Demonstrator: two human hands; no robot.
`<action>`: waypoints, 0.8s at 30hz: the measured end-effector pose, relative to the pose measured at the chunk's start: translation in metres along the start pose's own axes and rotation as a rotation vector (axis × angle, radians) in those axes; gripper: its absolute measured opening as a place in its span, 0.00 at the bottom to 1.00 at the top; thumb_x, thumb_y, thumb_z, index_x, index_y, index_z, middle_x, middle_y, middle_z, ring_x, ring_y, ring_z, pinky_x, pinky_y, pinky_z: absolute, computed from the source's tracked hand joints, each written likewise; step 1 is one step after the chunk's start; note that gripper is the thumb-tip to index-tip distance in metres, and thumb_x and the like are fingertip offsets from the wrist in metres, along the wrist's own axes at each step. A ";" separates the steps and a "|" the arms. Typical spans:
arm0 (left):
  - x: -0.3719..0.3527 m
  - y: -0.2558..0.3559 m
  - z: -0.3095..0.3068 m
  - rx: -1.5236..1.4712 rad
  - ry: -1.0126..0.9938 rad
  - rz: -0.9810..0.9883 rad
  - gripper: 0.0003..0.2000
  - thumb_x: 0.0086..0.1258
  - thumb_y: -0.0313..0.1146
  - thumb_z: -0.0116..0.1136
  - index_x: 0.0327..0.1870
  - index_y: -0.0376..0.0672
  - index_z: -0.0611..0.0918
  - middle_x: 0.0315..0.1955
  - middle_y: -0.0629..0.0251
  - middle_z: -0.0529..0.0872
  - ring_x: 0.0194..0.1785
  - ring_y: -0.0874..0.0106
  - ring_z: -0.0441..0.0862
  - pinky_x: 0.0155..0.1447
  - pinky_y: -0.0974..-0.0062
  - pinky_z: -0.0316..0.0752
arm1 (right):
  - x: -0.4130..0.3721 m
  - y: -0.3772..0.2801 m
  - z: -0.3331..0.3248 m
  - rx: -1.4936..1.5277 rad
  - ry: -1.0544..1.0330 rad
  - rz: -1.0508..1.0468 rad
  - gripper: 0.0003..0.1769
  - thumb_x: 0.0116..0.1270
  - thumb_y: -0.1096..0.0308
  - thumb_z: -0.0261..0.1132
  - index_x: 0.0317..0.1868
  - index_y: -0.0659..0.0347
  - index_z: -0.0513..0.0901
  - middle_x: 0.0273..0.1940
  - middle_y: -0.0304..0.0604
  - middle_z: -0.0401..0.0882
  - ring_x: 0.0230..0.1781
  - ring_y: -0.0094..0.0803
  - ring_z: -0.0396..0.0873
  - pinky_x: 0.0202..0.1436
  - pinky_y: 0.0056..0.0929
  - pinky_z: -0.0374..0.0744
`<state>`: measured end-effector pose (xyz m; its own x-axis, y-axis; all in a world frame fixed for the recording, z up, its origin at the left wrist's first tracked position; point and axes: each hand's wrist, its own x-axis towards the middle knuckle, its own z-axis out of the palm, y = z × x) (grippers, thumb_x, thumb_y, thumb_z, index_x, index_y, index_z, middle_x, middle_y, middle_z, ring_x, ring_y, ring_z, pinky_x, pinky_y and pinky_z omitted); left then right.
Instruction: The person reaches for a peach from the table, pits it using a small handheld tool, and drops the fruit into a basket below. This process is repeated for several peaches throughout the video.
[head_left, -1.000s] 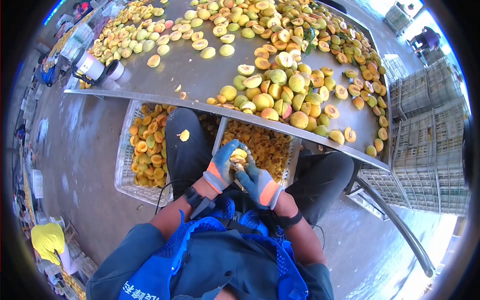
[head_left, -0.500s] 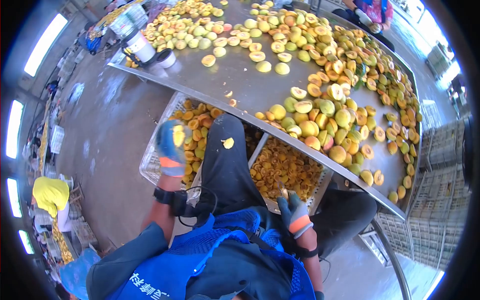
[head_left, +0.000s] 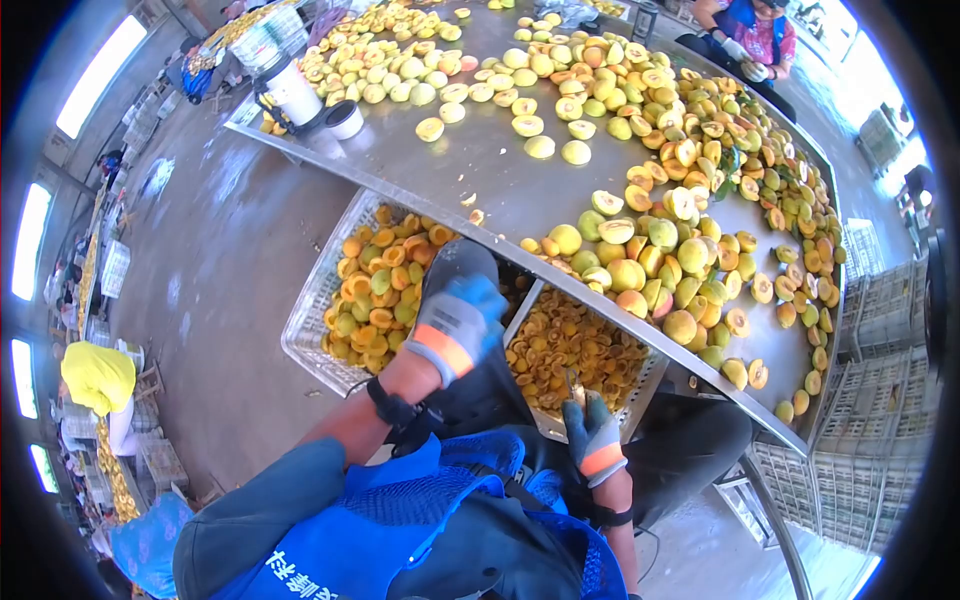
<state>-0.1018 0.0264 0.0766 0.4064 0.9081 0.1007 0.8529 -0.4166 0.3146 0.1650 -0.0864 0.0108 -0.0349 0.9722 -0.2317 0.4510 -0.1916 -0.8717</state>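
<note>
My left hand, in a grey, blue and orange glove, is over my left thigh. Its fingers are smeared by motion and partly hidden, so whether they hold anything cannot be made out. Low on the right, my gloved right hand is closed round a small tool with a thin metal tip and a light handle. Just beyond that hand stands a crate of small brownish-orange fruit scraps. A white crate filled with pitted peach halves is left of my knee.
A metal table slants across in front, its raised edge above the crates. Whole and halved peaches are heaped on it. A cup stands at its left corner. Stacked crates are at right. Another person sits across the table.
My left hand has moved right, from above the crate of peach halves, where a yellow piece showed in it, to over my thigh. My right hand has barely moved.
</note>
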 end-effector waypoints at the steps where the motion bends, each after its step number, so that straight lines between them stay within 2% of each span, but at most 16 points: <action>1: 0.002 0.012 0.002 -0.225 -0.060 0.126 0.20 0.64 0.40 0.70 0.55 0.44 0.83 0.49 0.54 0.84 0.50 0.53 0.84 0.56 0.58 0.81 | -0.002 0.005 0.000 -0.006 0.025 -0.015 0.16 0.76 0.60 0.64 0.50 0.67 0.80 0.38 0.64 0.85 0.42 0.64 0.84 0.43 0.46 0.80; 2: 0.003 0.035 -0.004 -0.405 -0.030 0.143 0.18 0.66 0.39 0.69 0.54 0.44 0.83 0.49 0.53 0.84 0.52 0.53 0.84 0.56 0.58 0.81 | -0.004 0.007 -0.002 0.046 0.034 -0.003 0.16 0.76 0.62 0.64 0.50 0.68 0.80 0.38 0.61 0.85 0.40 0.56 0.84 0.44 0.43 0.79; 4: 0.015 0.052 0.000 -0.328 0.102 0.185 0.17 0.67 0.39 0.68 0.54 0.44 0.83 0.49 0.54 0.84 0.53 0.52 0.84 0.55 0.58 0.82 | -0.005 0.027 0.000 0.021 0.140 -0.193 0.11 0.74 0.66 0.64 0.48 0.66 0.79 0.36 0.57 0.83 0.37 0.51 0.82 0.41 0.42 0.78; 7: 0.051 0.039 0.019 -0.218 0.180 0.177 0.15 0.67 0.38 0.67 0.51 0.43 0.83 0.51 0.53 0.84 0.51 0.51 0.84 0.53 0.57 0.82 | -0.006 0.027 -0.002 0.068 0.194 -0.144 0.11 0.74 0.67 0.64 0.47 0.68 0.80 0.37 0.54 0.84 0.38 0.48 0.82 0.42 0.40 0.78; 9: 0.087 0.027 0.022 -0.207 0.105 0.084 0.15 0.67 0.37 0.66 0.53 0.44 0.83 0.51 0.52 0.84 0.51 0.49 0.83 0.54 0.55 0.81 | -0.010 0.013 -0.011 0.100 0.159 0.052 0.15 0.76 0.64 0.65 0.49 0.70 0.81 0.40 0.51 0.86 0.40 0.37 0.81 0.47 0.36 0.79; 13: 0.159 -0.005 0.068 -0.085 0.127 0.000 0.21 0.67 0.40 0.65 0.59 0.45 0.82 0.53 0.50 0.84 0.55 0.48 0.82 0.61 0.54 0.78 | -0.013 0.007 -0.012 0.171 0.201 0.018 0.14 0.75 0.64 0.66 0.49 0.70 0.81 0.38 0.56 0.85 0.38 0.42 0.82 0.46 0.38 0.79; 14: 0.172 -0.007 0.075 -0.036 0.132 -0.019 0.22 0.66 0.41 0.65 0.60 0.45 0.82 0.54 0.49 0.84 0.56 0.48 0.82 0.63 0.54 0.77 | -0.013 0.010 -0.013 0.095 0.192 0.012 0.14 0.75 0.64 0.65 0.48 0.70 0.81 0.38 0.57 0.85 0.38 0.46 0.83 0.45 0.39 0.79; 17: 0.195 -0.014 0.087 0.010 -0.177 -0.139 0.25 0.65 0.44 0.65 0.62 0.45 0.82 0.56 0.48 0.83 0.57 0.48 0.82 0.63 0.54 0.77 | -0.013 0.017 -0.014 0.040 0.164 0.039 0.14 0.75 0.63 0.65 0.48 0.69 0.80 0.37 0.59 0.84 0.38 0.50 0.83 0.44 0.41 0.79; 21: 0.186 -0.012 0.071 -0.050 -0.098 -0.115 0.25 0.61 0.44 0.66 0.60 0.45 0.83 0.53 0.47 0.85 0.54 0.46 0.82 0.62 0.54 0.78 | -0.010 0.027 -0.012 0.087 0.210 0.014 0.14 0.74 0.64 0.65 0.49 0.69 0.80 0.37 0.59 0.83 0.38 0.53 0.83 0.43 0.42 0.79; 22: 0.180 -0.008 0.057 -0.066 -0.020 -0.058 0.22 0.65 0.43 0.62 0.57 0.43 0.84 0.49 0.50 0.87 0.50 0.52 0.86 0.55 0.58 0.82 | -0.009 0.021 -0.014 0.094 0.224 -0.026 0.13 0.74 0.66 0.65 0.50 0.69 0.80 0.38 0.60 0.83 0.38 0.54 0.82 0.42 0.43 0.80; 23: 0.176 -0.010 0.059 -0.403 0.033 -0.088 0.20 0.68 0.42 0.60 0.58 0.42 0.83 0.48 0.52 0.87 0.49 0.56 0.86 0.52 0.61 0.82 | -0.007 0.017 -0.014 0.103 0.236 -0.066 0.13 0.74 0.69 0.65 0.51 0.70 0.80 0.39 0.60 0.83 0.38 0.55 0.82 0.42 0.43 0.80; 24: 0.169 -0.014 0.061 -0.739 0.086 -0.125 0.19 0.70 0.41 0.58 0.58 0.41 0.83 0.48 0.54 0.88 0.48 0.59 0.87 0.50 0.64 0.83 | -0.006 0.019 -0.013 -0.050 0.285 -0.251 0.14 0.71 0.73 0.64 0.53 0.70 0.79 0.41 0.60 0.82 0.39 0.55 0.82 0.40 0.44 0.80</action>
<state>-0.0248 0.1833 0.0319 0.2679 0.9595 0.0869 0.4371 -0.2014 0.8766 0.1856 -0.0936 0.0017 0.0966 0.9879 0.1217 0.5030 0.0571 -0.8624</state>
